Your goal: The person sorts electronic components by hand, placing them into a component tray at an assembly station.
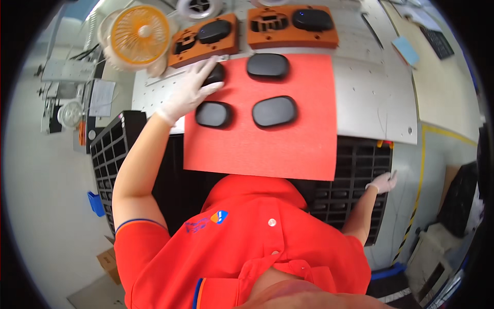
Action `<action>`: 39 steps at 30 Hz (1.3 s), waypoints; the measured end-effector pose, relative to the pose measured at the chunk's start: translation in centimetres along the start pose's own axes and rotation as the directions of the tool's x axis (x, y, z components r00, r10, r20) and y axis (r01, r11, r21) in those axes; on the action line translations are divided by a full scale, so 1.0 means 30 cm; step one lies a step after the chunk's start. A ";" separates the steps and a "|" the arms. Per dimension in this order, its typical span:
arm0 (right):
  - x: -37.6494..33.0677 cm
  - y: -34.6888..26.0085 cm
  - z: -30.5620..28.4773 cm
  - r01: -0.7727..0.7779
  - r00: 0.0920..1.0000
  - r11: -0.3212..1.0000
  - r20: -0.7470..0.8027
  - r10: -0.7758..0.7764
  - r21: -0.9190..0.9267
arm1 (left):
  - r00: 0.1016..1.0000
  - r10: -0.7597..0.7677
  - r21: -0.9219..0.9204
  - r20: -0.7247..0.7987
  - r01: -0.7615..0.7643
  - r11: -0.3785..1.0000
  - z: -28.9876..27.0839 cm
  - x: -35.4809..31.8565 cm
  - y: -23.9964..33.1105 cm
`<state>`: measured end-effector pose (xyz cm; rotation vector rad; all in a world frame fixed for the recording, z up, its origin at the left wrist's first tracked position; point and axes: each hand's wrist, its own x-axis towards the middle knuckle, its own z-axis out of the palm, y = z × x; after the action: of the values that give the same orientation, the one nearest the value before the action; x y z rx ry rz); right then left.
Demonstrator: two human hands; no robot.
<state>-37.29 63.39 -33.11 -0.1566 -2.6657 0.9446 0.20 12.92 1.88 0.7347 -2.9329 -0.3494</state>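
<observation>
Gloved hands at a metal surface with a red mat and black oval shells.
Left hand [188, 92], grip spread apart, lying flat on a black shell [213, 75] at red mat's [288, 144] far left corner; three more shells on mat. Right hand [383, 182], grip loosely apart, holding nothing, touching black grid tray [355, 180] below grey surface's [370, 103] near edge. Orange fixtures [293, 27] and orange fan [140, 35] along far edge; pale floor [46, 195] to left.

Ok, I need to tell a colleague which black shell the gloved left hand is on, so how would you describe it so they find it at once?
Start at the red mat on the grey bench. Four black shells lie on it in two rows; go to the far row, left end, under the left hand. That shell is the only one half hidden by gloved fingers, while the other three lie uncovered.
</observation>
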 end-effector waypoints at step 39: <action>-0.097 -1.867 -0.063 0.997 0.060 0.076 0.744 -0.665 -0.012 | 0.961 0.229 0.415 -0.153 -0.148 0.898 -0.087 0.296 -0.235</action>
<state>-33.94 20.42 2.82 1.8423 -2.4741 -0.3701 -4.02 2.13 3.02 0.4753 -2.8723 0.3370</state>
